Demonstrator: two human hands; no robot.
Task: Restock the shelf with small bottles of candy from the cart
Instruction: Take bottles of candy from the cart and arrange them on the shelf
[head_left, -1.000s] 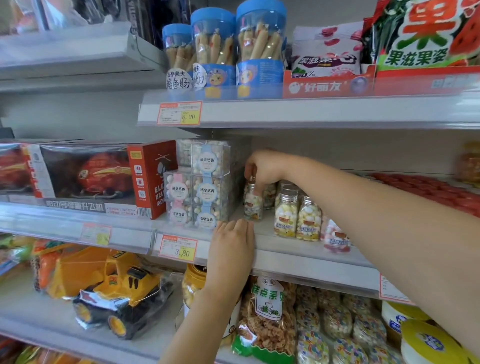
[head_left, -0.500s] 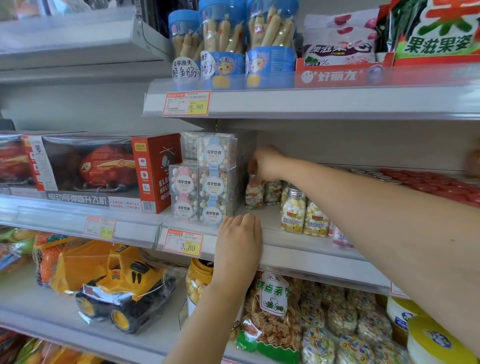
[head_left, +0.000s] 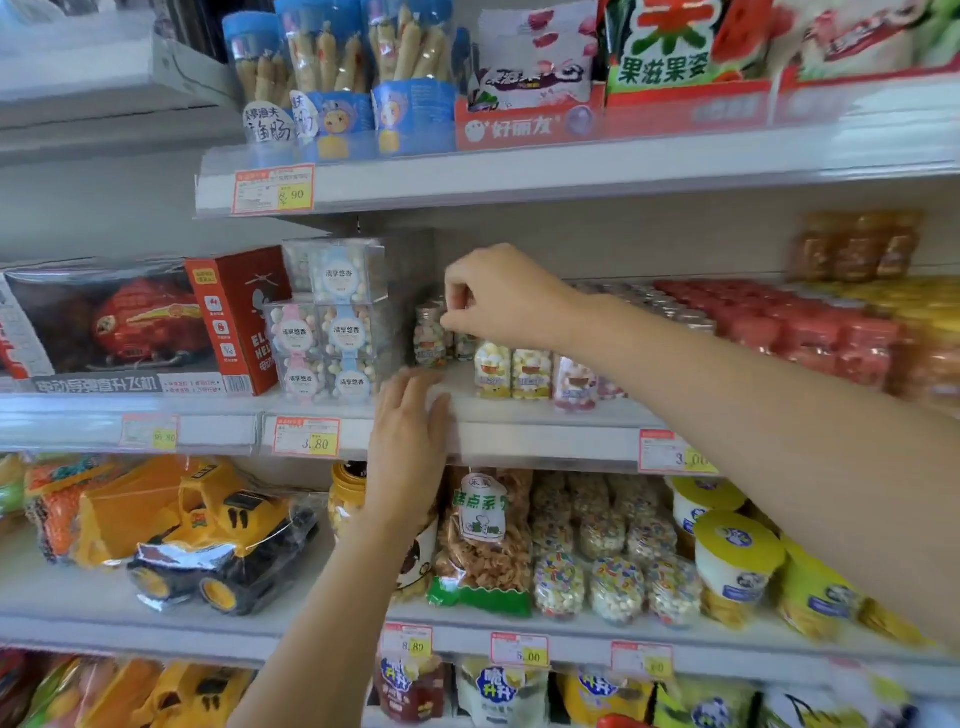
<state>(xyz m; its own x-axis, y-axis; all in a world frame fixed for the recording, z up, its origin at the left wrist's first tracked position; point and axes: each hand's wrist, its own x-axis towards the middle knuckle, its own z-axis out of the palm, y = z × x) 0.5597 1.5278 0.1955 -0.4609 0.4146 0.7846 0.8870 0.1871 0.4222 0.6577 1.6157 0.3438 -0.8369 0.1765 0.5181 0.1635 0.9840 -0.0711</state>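
Five small candy bottles (head_left: 492, 370) show on the middle shelf (head_left: 519, 441) — two yellow-white and one pink in front, two more behind. Just left of them clear cube boxes (head_left: 345, 330) stand stacked, five labels facing out, with a boxed toy helicopter (head_left: 130, 327) beyond. The right hand (head_left: 501, 296) hangs over the back bottles, partly hiding them. Its fingers (head_left: 454, 319) are curled, tips together beside a silver cap — whether they pinch it I cannot tell. The left hand (head_left: 410, 441) lies flat on the shelf edge, fingers straight and together.

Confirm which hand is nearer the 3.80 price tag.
Left. Left hand rests on the shelf edge just right of the tag; right hand is higher, at the small bottles.
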